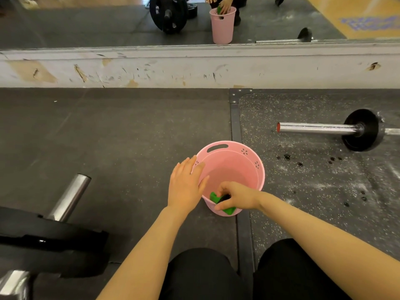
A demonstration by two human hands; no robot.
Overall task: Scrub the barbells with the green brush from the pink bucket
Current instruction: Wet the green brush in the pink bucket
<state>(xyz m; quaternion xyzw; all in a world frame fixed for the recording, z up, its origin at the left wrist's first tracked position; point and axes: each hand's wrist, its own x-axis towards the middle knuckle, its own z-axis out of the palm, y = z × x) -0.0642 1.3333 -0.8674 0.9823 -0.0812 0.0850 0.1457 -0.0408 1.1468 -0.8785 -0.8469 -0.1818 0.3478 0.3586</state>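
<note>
Pink bucket on the floor: the left hand rests flat-fingered on its rim, steadying it, while the right hand pinches the green brush at the near rim. Barbells lie right and left.

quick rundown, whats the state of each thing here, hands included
pink bucket: upright on the floor
green brush: at the bucket's near rim, gripped by the right hand
right hand: curled round the brush
left hand: flat against the bucket's side
right barbell: lying on the floor
left barbell: lying on the floor
</note>
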